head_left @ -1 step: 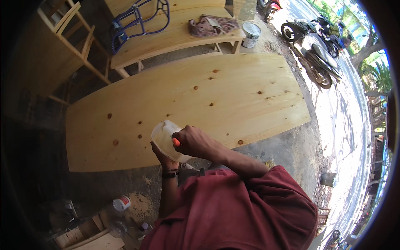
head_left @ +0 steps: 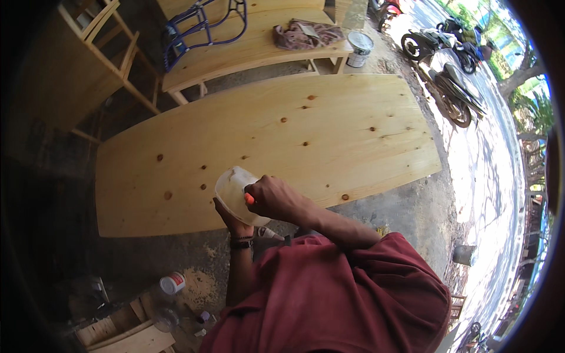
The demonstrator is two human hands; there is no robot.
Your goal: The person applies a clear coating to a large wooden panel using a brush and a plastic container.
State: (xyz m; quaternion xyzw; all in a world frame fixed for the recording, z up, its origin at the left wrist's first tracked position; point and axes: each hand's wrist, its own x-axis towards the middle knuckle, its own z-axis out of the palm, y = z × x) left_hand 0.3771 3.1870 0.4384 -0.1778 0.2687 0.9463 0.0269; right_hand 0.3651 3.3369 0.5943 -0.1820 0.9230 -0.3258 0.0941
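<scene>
Over the near edge of a pale wooden panel (head_left: 259, 129) with dark knots, my left hand (head_left: 232, 220) holds a whitish translucent plastic tub (head_left: 228, 187) from below and the side. The tub is tilted, and its inside looks smeared with pale material. My right hand (head_left: 272, 197) is closed round the orange handle (head_left: 249, 199) of a tool at the tub's opening. The tool's working end is hidden by the hand and tub, so its kind cannot be made out.
A wooden bench (head_left: 253, 59) behind the panel bears a blue metal frame (head_left: 206, 26) and a crumpled cloth (head_left: 303, 35). A paint bucket (head_left: 359, 47) stands beside it. At lower left are a white can (head_left: 172, 283) and wood pieces (head_left: 126, 323). Motorcycles (head_left: 456, 88) are parked at right.
The surroundings have shifted slightly to the right in the picture. Both hands keep their grips on the tub and the orange-handled tool, nearly in the same place.
</scene>
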